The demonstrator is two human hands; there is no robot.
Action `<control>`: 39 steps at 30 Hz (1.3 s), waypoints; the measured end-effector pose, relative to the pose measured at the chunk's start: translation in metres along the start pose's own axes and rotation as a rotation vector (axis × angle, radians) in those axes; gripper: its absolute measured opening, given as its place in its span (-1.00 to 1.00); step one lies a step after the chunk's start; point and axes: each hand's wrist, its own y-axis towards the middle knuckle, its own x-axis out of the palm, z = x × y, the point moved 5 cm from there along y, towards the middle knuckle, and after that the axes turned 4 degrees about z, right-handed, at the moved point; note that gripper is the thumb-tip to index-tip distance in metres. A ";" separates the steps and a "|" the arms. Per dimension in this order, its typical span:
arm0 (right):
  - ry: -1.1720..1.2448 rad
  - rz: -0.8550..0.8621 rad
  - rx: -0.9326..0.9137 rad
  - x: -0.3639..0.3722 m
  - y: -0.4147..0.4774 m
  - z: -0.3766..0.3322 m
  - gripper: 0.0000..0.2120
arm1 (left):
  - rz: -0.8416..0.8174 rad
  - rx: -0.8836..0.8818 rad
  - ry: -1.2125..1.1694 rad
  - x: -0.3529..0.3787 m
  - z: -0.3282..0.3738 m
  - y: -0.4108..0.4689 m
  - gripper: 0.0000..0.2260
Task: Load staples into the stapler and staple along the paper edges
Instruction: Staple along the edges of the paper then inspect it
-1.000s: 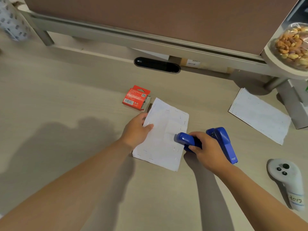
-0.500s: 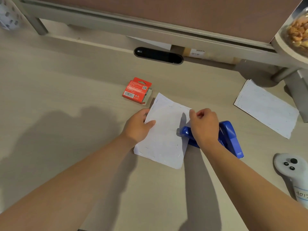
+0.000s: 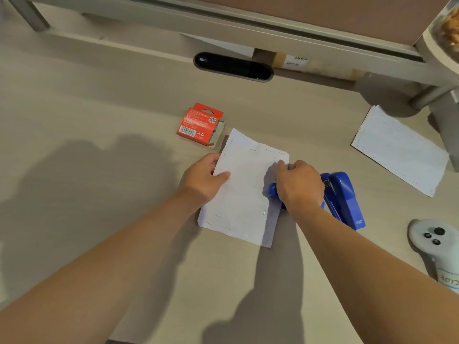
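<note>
Evidently mid-stapling, the left hand [image 3: 202, 180] pinches the paper [image 3: 244, 192] while the right hand [image 3: 299, 186] nips its edge above the stapler [image 3: 344, 199], likely turning it for another side.

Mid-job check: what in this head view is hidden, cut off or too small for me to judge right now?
- Stapler: its middle is covered by the right hand, so any contact with the paper is unseen.
- Staple box: print too small to read; contents hidden.
- Controller: cut off by the right edge.
- Snack container: mostly out of frame.
</note>
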 end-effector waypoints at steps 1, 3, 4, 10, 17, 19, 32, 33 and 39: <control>-0.003 -0.051 0.026 0.002 0.000 0.000 -0.70 | -0.005 -0.003 0.011 -0.001 0.002 0.002 -0.85; 0.035 -0.111 0.086 0.003 0.001 0.003 -0.74 | -0.015 0.001 0.034 -0.004 0.006 0.008 -0.93; 0.069 -0.121 0.109 0.003 0.002 0.004 -0.76 | -0.021 0.005 0.048 -0.005 0.008 0.012 -0.92; 0.094 -0.131 0.114 0.006 0.003 0.004 -0.80 | -0.103 0.019 0.185 -0.010 0.018 0.022 -0.67; -0.032 -0.143 0.115 0.012 0.010 0.005 -0.73 | -0.128 -0.133 0.234 -0.008 0.022 0.029 -0.66; -0.040 -0.142 0.098 0.013 0.010 0.005 -0.71 | -0.138 -0.170 0.207 -0.008 0.020 0.031 -0.66; -0.095 -0.066 0.021 0.011 0.005 -0.003 -0.60 | -0.219 -0.191 0.098 -0.010 0.016 0.029 -0.74; -0.092 -0.066 0.010 0.011 0.005 -0.003 -0.60 | -0.220 -0.182 0.086 -0.010 0.016 0.028 -0.75; -0.020 -0.094 0.073 0.006 0.005 -0.005 -0.64 | -0.157 -0.100 0.169 -0.009 0.016 0.028 -0.78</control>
